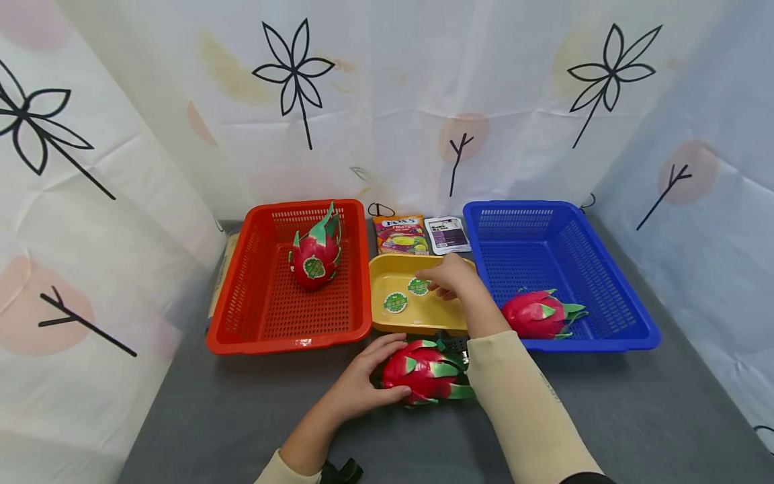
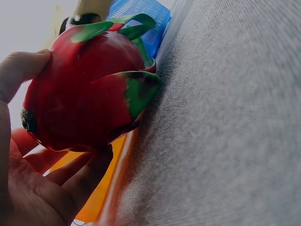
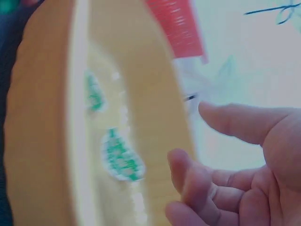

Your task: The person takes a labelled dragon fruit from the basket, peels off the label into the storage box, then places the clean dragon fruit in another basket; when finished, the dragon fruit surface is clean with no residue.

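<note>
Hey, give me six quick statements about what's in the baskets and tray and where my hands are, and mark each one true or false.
1. The left hand grips a dragon fruit. True.
2. The blue basket holds another dragon fruit. True.
3. The right hand is over the blue basket. False: it is over the yellow tray.
4. Two round stickers show in the yellow tray. True.
5. The red basket is empty. False: it holds a stickered dragon fruit.
6. The Fox's packet lies inside the red basket. False: it lies just beyond the yellow tray.
</note>
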The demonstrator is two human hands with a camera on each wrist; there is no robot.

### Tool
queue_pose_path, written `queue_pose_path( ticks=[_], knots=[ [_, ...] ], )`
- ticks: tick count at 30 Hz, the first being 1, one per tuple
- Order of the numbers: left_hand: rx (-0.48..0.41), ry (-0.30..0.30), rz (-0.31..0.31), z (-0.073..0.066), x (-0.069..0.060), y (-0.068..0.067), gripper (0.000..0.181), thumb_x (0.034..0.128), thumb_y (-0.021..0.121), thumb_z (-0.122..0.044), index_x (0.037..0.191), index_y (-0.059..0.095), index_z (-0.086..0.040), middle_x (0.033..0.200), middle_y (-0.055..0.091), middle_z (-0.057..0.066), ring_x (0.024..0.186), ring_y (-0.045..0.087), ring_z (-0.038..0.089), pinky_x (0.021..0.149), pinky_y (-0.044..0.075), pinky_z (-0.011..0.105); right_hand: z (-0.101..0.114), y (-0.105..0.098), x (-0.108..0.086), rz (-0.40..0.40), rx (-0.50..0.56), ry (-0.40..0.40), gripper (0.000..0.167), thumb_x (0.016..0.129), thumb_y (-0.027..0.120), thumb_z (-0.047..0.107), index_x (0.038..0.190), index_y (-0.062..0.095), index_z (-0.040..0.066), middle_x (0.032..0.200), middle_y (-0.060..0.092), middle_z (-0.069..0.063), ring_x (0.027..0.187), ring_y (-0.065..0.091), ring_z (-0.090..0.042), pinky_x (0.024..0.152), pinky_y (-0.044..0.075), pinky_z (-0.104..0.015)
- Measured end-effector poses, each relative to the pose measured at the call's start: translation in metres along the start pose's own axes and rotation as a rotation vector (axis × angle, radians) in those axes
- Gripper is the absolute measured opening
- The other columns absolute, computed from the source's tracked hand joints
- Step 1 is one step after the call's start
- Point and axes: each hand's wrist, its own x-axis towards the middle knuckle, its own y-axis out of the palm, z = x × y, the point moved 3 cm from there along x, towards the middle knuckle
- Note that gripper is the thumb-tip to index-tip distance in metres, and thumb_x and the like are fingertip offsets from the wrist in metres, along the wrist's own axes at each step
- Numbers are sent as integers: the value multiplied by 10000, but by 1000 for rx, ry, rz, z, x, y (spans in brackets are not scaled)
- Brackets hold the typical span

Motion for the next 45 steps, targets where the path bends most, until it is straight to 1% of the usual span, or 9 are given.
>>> queue_pose_path(
  ticks=[6,9,14,21,26,31,38,41,45],
  knots=[
    [-5,2,-4,-1,2,1,631,846,852,-264,1418,587,-240,1529,436,-84,1337,436,193,987,518,356,7,-21,-37,4,117,-231,520,984,692,355,1316,577,-28,1218,672,-244,920,680,-317,910,570,-442],
    [0,8,-6,-1,3,1,631,845,851,-268,1417,588,-258,1528,440,-84,1341,431,194,984,520,362,5,-33,-52,-44,148,-343,478,989,695,341,1322,607,10,1188,673,-204,946,665,-305,922,556,-447],
    [7,32,-11,1,5,2,628,846,847,-263,1416,586,-273,1532,446,-51,1352,423,203,995,516,376,-5,-57,-81,-160,194,-448,431,991,695,334,1320,634,63,1189,661,-153,1046,637,-336,949,538,-462],
    [-48,119,0,0,6,7,555,892,798,-214,1405,589,-241,1567,402,81,1372,408,297,986,529,389,-38,-93,-118,-358,244,-598,377,1018,660,278,1305,636,36,1175,635,-99,1014,634,-198,876,533,-225],
    [-76,149,0,-3,7,10,516,913,772,-170,1392,592,-234,1575,384,115,1389,390,318,995,526,386,-70,-114,-133,-445,386,-693,249,1014,652,136,1254,673,70,1096,651,-8,946,671,-112,838,531,-149],
    [-98,148,-28,-3,6,10,462,928,753,-118,1359,610,-200,1565,389,159,1380,402,326,999,523,382,-103,-133,-132,-535,481,-656,237,993,675,101,1227,704,125,1059,674,69,915,662,-63,830,508,-107],
    [-125,141,-111,-2,-2,7,307,943,719,-64,1233,647,-132,1514,462,183,1330,481,379,981,529,333,-150,-152,-129,-687,263,-441,335,1022,644,296,1314,655,131,1087,598,203,997,565,26,806,433,-113],
    [-121,166,-112,-3,-4,8,292,946,713,-48,1219,633,-113,1491,480,199,1334,468,405,992,525,336,-174,-160,-128,-708,206,-320,460,1028,605,392,1401,605,123,1209,587,123,1140,535,-86,872,417,-208],
    [-120,165,-106,-7,-4,9,301,946,719,-52,1216,625,-144,1470,506,141,1328,472,346,985,532,345,-210,-170,-125,-722,175,-226,576,1049,536,402,1548,461,123,1545,452,-75,1437,374,-288,1119,351,-381]
  ],
)
